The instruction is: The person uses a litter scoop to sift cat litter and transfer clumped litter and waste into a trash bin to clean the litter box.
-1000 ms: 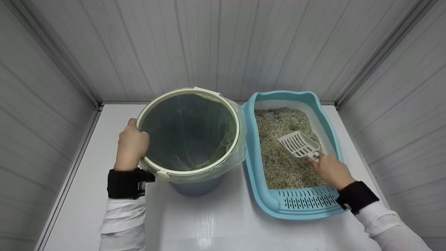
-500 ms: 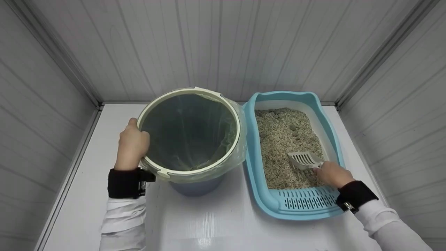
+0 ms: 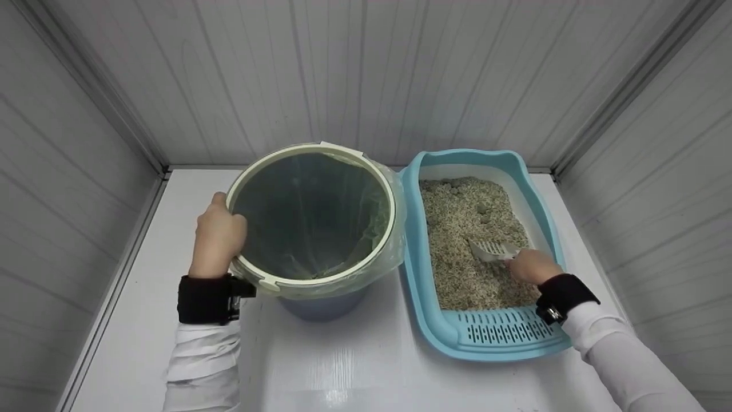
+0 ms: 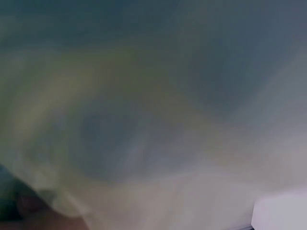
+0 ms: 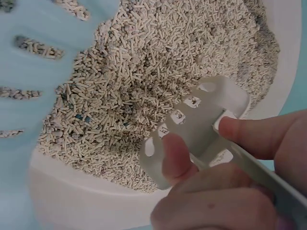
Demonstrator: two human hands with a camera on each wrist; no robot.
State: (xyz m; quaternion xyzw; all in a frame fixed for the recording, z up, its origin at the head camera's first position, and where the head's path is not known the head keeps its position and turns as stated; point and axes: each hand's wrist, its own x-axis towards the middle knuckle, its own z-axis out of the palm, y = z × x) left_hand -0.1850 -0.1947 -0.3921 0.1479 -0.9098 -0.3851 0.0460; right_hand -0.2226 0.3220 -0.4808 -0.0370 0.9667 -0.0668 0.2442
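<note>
your right hand (image 3: 533,266) grips the scoop (image 3: 490,252) by its handle | scoop is low at the litter (image 3: 466,280), inside the blue tray (image 3: 418,274) | your left hand (image 3: 218,234) clutches the lined bin (image 3: 320,282) by its rim | bin stands beside the tray, on the white table (image 3: 131,332)

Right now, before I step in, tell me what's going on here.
A person's right grip holds a slotted litter scoop by its handle, low over the pellet litter in a light blue litter box; whether its edge is dug in is hard to tell. A few darker clumps show in the litter. The left grip holds the left side of the cream rim of a bag-lined bucket beside the box.
</note>
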